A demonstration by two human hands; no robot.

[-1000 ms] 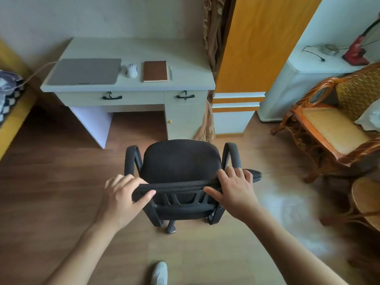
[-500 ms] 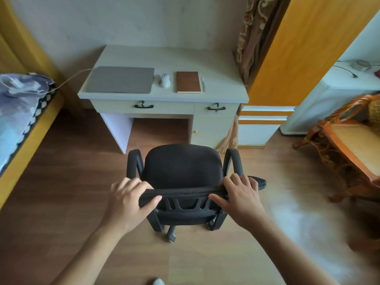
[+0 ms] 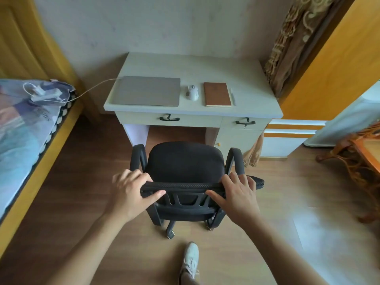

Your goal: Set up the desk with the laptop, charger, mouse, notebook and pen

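Note:
On the pale desk [image 3: 185, 66] lie a closed grey laptop [image 3: 147, 91], a white mouse [image 3: 192, 92], a brown notebook [image 3: 217, 94] and a pen [image 3: 233, 96] in a row. A white charger cable [image 3: 90, 89] runs from the laptop's left side to a power strip [image 3: 44, 96] on the bed. A black office chair [image 3: 186, 171] stands before the desk. My left hand [image 3: 131, 195] and my right hand [image 3: 239, 197] both grip the top of its backrest.
A bed [image 3: 26, 132] with a yellow frame lines the left. A wooden armchair [image 3: 357, 153] stands at the right, beside an orange-and-white cabinet [image 3: 292, 128]. A curtain [image 3: 287, 46] hangs right of the desk. My white shoe [image 3: 191, 258] is on the wood floor.
The chair, held by both hands, has come closer to the desk and now lines up with its kneehole. My view has swung left, showing more of the bed.

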